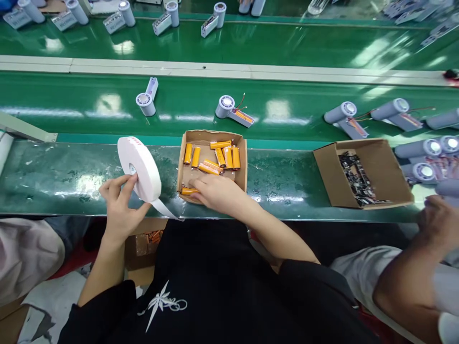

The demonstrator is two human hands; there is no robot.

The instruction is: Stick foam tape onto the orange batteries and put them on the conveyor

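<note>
Left hand (120, 203) clamped on the tape roll (139, 167), upright on the desk (53, 177). Right hand (215, 193) in the box (245, 162), over a battery (187, 191); grip indeterminate. Judged: battery pick.

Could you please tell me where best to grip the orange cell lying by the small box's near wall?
Probably from above, pinching the orange cell across its round middle: it lies flat along the near wall of the box, its right end under the right hand. The left hand holds the tape roll.
</note>
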